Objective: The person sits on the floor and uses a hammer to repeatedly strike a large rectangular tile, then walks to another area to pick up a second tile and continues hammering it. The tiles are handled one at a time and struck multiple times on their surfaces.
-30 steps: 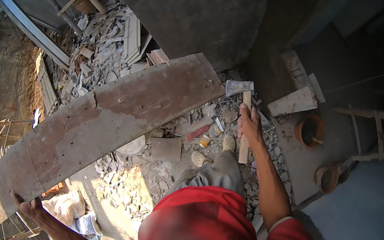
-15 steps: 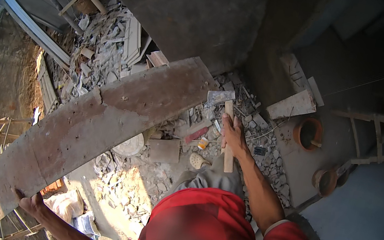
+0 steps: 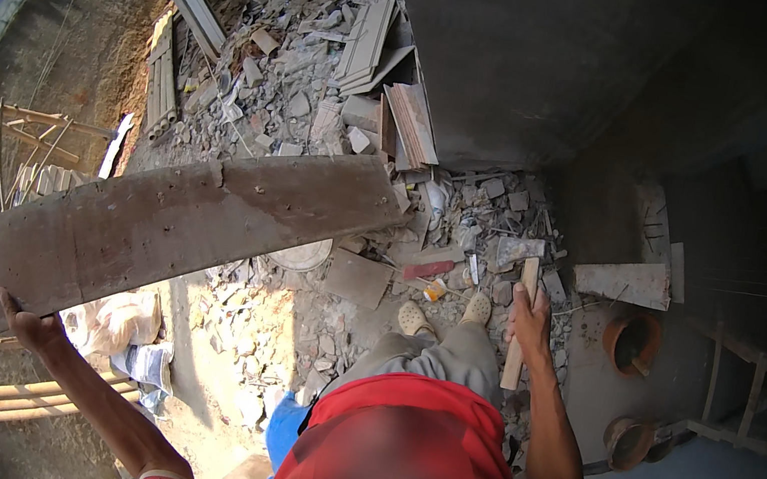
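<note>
A long, worn brown board [image 3: 174,220] with chipped edges, mottled grey, stretches from the lower left to the middle of the view. My left hand [image 3: 34,328] grips its lower edge near the left end, one finger lying over the face and the rest hidden beneath. To the right, my right hand [image 3: 532,322] is closed around the pale wooden handle of a hatchet [image 3: 515,358]. Its flat grey metal head is at the far end of the handle, over the rubble, and apart from the board.
Broken rubble [image 3: 295,103] covers the ground around my clogs [image 3: 414,319]. Stacked panels [image 3: 410,122] lean by the dark wall. Two orange-brown buckets [image 3: 632,342] stand at right, near a wooden ladder-like frame [image 3: 752,403]. Bamboo poles [image 3: 37,400] and white sacks [image 3: 121,323] lie lower left.
The view has shifted. The board now lies flatter and farther left, with my left hand still on it. My right hand has moved right with the hatchet, away from the board's end.
</note>
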`<move>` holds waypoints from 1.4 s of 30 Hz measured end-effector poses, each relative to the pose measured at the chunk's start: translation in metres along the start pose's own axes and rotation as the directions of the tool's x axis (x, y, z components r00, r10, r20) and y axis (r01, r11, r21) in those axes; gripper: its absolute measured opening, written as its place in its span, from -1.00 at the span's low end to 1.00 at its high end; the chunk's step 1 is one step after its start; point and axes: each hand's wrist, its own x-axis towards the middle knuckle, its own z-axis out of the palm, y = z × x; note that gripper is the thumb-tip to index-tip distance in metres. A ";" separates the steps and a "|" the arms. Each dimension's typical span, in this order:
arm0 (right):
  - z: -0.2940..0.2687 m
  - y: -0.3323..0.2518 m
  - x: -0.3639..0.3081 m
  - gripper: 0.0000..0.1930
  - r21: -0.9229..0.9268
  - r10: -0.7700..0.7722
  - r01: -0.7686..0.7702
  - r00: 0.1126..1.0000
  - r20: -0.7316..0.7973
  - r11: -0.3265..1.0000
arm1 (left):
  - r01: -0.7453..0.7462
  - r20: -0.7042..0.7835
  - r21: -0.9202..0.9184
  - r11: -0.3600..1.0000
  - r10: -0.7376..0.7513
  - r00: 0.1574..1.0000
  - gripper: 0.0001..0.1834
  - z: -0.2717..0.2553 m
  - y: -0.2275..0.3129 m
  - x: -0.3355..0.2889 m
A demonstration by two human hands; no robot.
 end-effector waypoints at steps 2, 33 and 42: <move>-0.004 0.003 0.009 -0.66 -0.027 -0.012 0.013 1.000 0.018 1.000 | -0.080 -0.073 0.080 0.994 0.086 0.994 -0.42 -0.006 0.014 0.002; 0.418 -0.004 -0.105 -0.58 0.054 -0.598 0.856 0.313 0.738 0.514 | -0.253 -0.320 0.312 0.916 0.352 0.880 -0.48 -0.029 -0.001 -0.013; 0.425 -0.019 -0.087 -0.64 -0.207 -0.399 0.741 0.549 0.734 0.639 | -0.253 -0.300 0.370 0.894 0.373 0.878 -0.51 -0.037 -0.001 -0.012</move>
